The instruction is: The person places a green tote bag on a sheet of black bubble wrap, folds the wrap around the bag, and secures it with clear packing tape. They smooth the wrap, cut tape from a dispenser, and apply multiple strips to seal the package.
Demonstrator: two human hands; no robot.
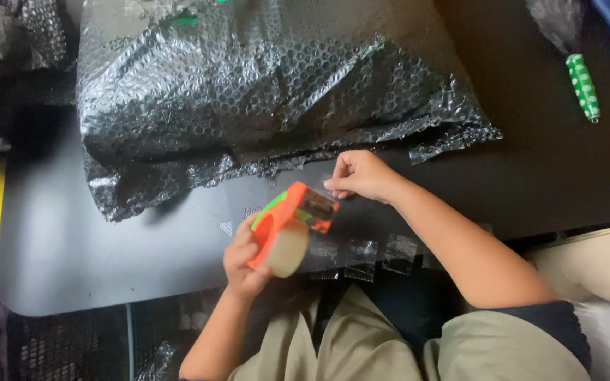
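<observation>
The left hand (pixel 243 262) has its grip closed around an orange tape dispenser (pixel 287 229), held just over the near edge of the dark counter (pixel 72 240). The right hand (pixel 360 175), just beyond the dispenser, pinches the clear tape end (pixel 327 185) near a black bubble-wrapped bundle (pixel 248 92).

Counted, in view:
- 2 hands: left hand (pixel 243 257) wrapped round the dispenser, right hand (pixel 361 174) pinching the tape end just past its cutter.
- 1 orange tape dispenser (pixel 287 226), 1 roll on it.
- 3 cut clear tape strips (pixel 363 252) stuck on the table edge, just right of the gripped roll.
- 1 black bubble-wrapped bundle (pixel 248 92), above both grips.
- 1 green dotted cylinder (pixel 583 87), well apart, far right.
- 1 dark table (pixel 93 247).
</observation>
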